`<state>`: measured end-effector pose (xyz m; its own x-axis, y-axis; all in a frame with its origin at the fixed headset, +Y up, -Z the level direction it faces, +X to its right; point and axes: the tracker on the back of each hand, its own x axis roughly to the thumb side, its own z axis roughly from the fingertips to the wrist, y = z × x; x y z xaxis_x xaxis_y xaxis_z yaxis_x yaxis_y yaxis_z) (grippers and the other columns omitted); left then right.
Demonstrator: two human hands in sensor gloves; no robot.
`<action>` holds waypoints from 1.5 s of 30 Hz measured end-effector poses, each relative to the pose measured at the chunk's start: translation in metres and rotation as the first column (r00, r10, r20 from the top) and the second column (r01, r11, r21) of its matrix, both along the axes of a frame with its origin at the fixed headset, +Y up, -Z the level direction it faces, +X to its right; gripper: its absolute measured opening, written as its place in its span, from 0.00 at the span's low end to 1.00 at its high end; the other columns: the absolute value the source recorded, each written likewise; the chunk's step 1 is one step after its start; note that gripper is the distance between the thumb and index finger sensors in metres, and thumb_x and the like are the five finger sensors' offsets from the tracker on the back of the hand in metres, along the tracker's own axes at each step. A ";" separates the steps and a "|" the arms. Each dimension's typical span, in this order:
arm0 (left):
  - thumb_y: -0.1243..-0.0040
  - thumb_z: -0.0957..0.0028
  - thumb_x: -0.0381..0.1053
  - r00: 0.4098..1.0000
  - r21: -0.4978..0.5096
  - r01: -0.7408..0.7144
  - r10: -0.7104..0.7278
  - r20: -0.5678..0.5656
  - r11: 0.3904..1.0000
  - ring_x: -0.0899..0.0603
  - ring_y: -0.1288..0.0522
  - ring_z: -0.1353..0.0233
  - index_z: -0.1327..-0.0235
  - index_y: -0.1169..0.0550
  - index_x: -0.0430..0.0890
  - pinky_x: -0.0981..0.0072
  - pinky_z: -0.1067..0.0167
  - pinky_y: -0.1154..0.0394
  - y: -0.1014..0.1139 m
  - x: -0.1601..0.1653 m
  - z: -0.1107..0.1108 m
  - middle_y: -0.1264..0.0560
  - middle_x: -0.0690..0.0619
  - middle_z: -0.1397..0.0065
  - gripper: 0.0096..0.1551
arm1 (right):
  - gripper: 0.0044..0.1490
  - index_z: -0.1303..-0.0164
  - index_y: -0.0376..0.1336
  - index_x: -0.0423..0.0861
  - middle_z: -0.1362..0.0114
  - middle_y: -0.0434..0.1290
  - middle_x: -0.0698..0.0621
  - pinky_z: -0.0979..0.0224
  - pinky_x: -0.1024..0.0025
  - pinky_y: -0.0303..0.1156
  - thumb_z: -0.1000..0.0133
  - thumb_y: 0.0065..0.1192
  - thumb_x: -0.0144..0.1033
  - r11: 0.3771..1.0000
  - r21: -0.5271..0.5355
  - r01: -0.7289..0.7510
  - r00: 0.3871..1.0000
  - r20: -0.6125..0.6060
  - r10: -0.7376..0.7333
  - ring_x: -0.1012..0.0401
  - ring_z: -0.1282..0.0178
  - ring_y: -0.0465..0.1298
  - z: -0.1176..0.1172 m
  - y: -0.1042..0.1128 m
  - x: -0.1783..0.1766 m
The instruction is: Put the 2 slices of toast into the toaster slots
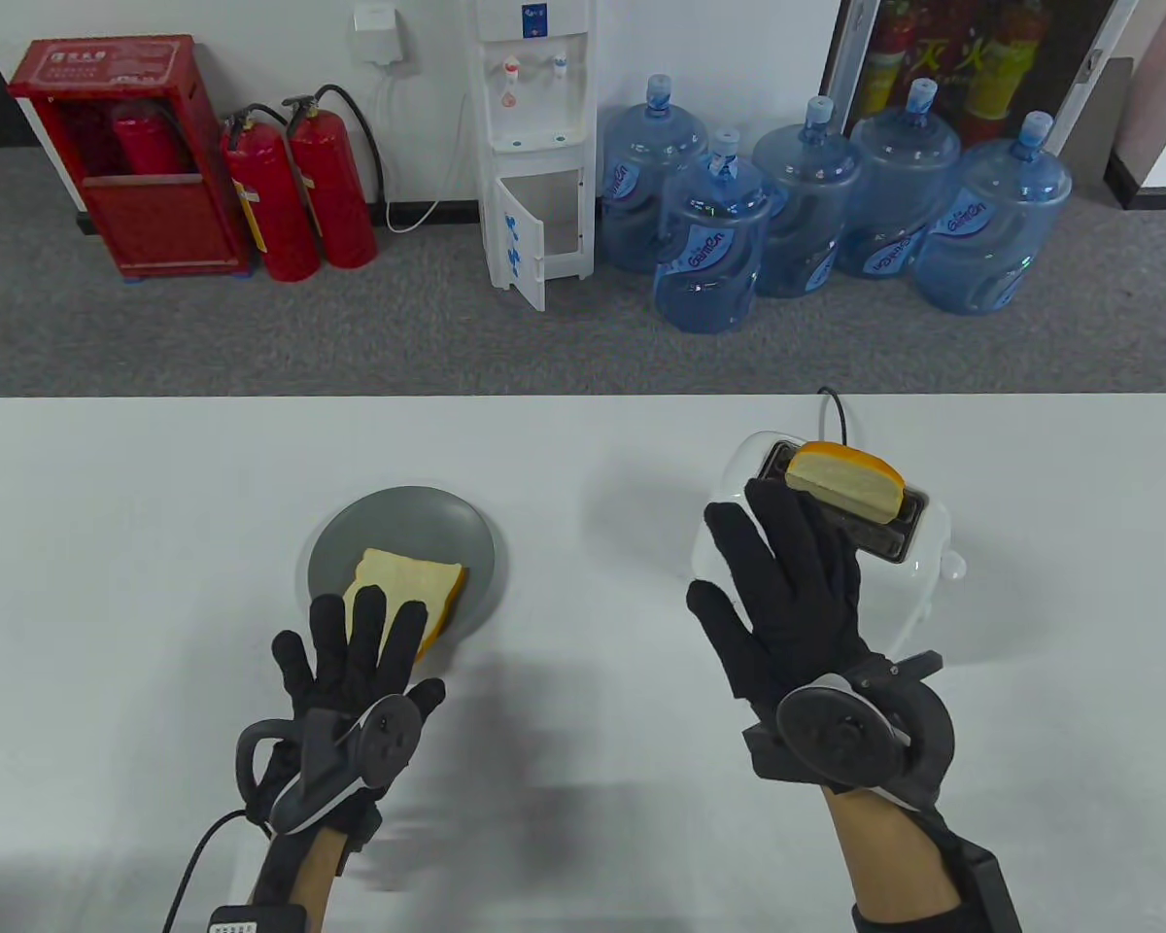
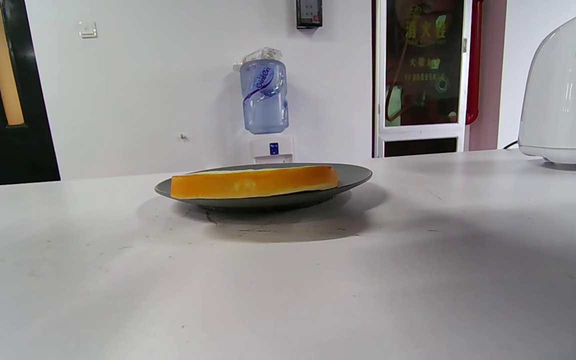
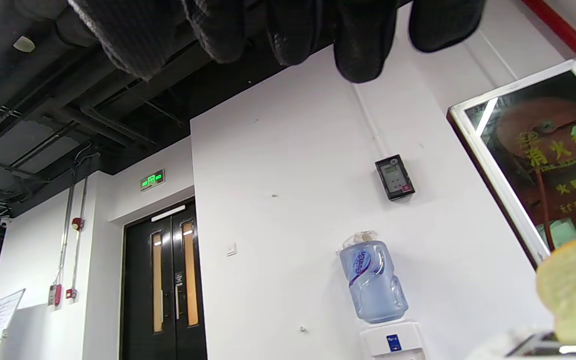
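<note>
Only "GainEn" reads, on the blue water jugs [image 1: 991, 228].

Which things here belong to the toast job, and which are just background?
Job:
- toaster, white, on the table's right
- slice in the toaster, standing up out of a slot
- slice on the plate
- grey plate
- left hand, right hand, both open

Background:
- water bottles
- water dispenser
- fire extinguishers
</note>
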<state>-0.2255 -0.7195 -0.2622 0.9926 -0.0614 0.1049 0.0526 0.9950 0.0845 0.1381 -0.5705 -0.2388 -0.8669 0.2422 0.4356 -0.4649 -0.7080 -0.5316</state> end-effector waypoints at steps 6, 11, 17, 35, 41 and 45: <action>0.73 0.42 0.70 1.000 -0.002 0.005 -0.005 -0.001 1.000 0.32 0.68 0.14 0.13 0.57 0.62 0.32 0.26 0.66 0.000 0.000 0.000 0.61 0.49 0.09 0.42 | 0.40 0.06 0.46 0.55 0.04 0.47 0.41 0.18 0.28 0.53 0.27 0.49 0.58 1.000 -0.008 -0.026 0.999 -0.024 0.026 0.36 0.10 0.57 0.005 -0.014 -0.009; 0.73 0.42 0.70 1.000 -0.003 0.006 -0.006 -0.002 1.000 0.32 0.68 0.14 0.13 0.57 0.62 0.32 0.26 0.66 0.000 0.001 0.000 0.61 0.49 0.09 0.42 | 0.40 0.06 0.46 0.55 0.04 0.47 0.41 0.18 0.28 0.53 0.27 0.49 0.58 0.999 -0.024 -0.037 0.999 -0.035 0.036 0.36 0.10 0.57 0.007 -0.026 -0.014; 0.73 0.42 0.70 1.000 0.000 0.006 -0.006 0.002 1.000 0.32 0.68 0.14 0.13 0.57 0.62 0.32 0.26 0.66 0.000 0.001 0.000 0.61 0.49 0.09 0.42 | 0.40 0.06 0.46 0.55 0.04 0.47 0.41 0.18 0.28 0.53 0.27 0.49 0.58 0.998 -0.052 -0.038 0.999 -0.036 0.036 0.36 0.10 0.57 0.007 -0.043 -0.019; 0.73 0.42 0.70 1.000 0.004 0.007 -0.007 0.003 1.000 0.32 0.68 0.14 0.13 0.57 0.62 0.32 0.26 0.66 0.001 0.002 0.001 0.62 0.49 0.09 0.42 | 0.40 0.06 0.46 0.55 0.04 0.47 0.41 0.19 0.28 0.53 0.27 0.49 0.57 0.988 -0.132 -0.081 0.994 -0.084 0.070 0.37 0.11 0.57 0.012 -0.086 -0.040; 0.73 0.42 0.70 1.000 0.003 0.008 -0.008 0.003 1.000 0.32 0.68 0.14 0.13 0.57 0.62 0.32 0.26 0.66 0.001 0.002 0.001 0.61 0.49 0.09 0.42 | 0.40 0.06 0.47 0.55 0.04 0.47 0.41 0.19 0.28 0.54 0.27 0.49 0.57 0.986 -0.143 -0.091 0.993 -0.090 0.079 0.36 0.11 0.57 0.013 -0.094 -0.044; 0.73 0.42 0.70 1.000 0.002 0.011 -0.011 0.002 1.000 0.31 0.68 0.14 0.13 0.57 0.62 0.32 0.26 0.66 0.001 0.002 0.001 0.62 0.49 0.09 0.42 | 0.40 0.06 0.47 0.55 0.04 0.47 0.41 0.19 0.28 0.53 0.27 0.48 0.58 0.982 -0.155 -0.109 0.990 -0.103 0.093 0.36 0.11 0.57 0.013 -0.102 -0.045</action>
